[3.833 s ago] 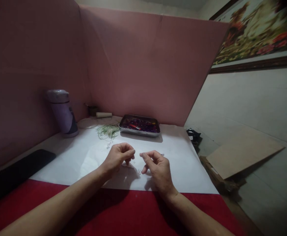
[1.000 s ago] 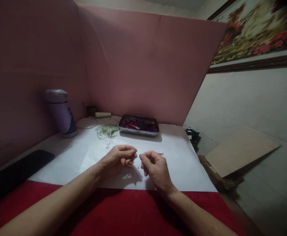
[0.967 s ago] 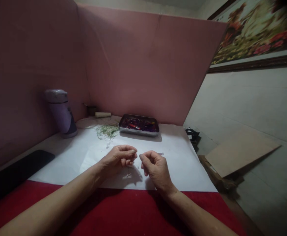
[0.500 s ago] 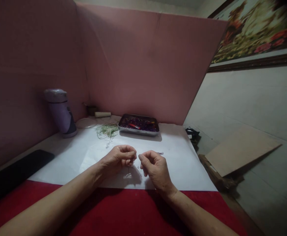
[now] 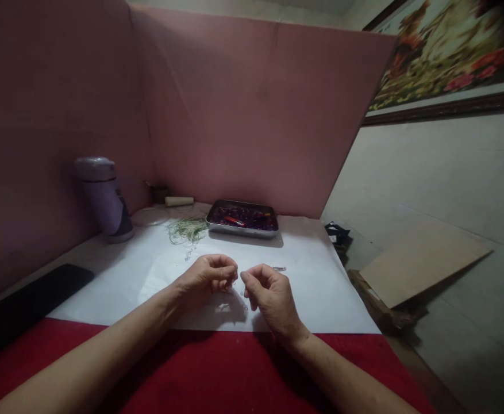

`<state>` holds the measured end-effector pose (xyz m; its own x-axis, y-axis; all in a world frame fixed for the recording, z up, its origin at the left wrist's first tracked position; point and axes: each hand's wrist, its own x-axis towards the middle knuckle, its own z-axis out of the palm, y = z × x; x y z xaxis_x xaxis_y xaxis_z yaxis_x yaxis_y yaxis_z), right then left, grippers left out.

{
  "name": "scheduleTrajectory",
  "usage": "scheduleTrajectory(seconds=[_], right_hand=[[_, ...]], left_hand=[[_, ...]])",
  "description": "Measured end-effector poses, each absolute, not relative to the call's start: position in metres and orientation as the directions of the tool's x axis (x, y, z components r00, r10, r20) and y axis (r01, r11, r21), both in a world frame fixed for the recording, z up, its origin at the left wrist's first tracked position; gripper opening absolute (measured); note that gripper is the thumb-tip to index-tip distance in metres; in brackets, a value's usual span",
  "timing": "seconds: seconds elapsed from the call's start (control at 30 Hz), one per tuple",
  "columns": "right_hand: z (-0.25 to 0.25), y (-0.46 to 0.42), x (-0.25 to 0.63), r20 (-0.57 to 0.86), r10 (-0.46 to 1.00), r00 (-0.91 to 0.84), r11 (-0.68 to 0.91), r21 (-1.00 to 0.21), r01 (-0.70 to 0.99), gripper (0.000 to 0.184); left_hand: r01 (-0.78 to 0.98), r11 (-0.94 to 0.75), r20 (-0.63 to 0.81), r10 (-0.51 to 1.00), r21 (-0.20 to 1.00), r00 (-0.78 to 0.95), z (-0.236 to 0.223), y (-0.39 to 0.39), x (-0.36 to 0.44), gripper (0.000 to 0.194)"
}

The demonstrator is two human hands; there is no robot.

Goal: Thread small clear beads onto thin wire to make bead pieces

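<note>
My left hand (image 5: 208,276) is closed in a pinch above the white sheet (image 5: 320,287). Tiny clear, shiny pieces show at its fingertips, too small to name. Just to its right, my right hand (image 5: 273,296) also pinches thumb against forefinger; what lies between them is too small to make out. A narrow gap separates the two sets of fingertips. Below them, a small clear bead-like piece (image 5: 242,294) and another by the shadow lie on the sheet. A small silvery object (image 5: 280,268) rests behind my right hand.
A metal tray (image 5: 243,232) of dark purple bits, with a red-handled item, stands at the back. Left of it lie tangled green threads (image 5: 188,230), small clear pieces (image 5: 190,253) and a pale roll (image 5: 179,201). A purple bottle (image 5: 107,207) and black slab (image 5: 68,279) are at left.
Both hands keep nearly the same pose, fingertips close together. The whole view has shifted very slightly; nothing is visibly picked up or let go.
</note>
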<state>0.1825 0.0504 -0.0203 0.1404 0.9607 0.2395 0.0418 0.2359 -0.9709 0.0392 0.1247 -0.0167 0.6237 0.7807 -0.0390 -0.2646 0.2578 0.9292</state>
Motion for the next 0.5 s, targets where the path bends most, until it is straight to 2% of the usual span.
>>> scheduleTrajectory(seconds=[0.5], right_hand=[[-0.0209, 0.0501, 0.1833, 0.252, 0.959, 0.128, 0.245, -0.967, 0.065, 0.023]], left_hand=[[-0.296, 0.260, -0.030, 0.795, 0.919, 0.606, -0.0185, 0.1265, 0.0376, 0.015]])
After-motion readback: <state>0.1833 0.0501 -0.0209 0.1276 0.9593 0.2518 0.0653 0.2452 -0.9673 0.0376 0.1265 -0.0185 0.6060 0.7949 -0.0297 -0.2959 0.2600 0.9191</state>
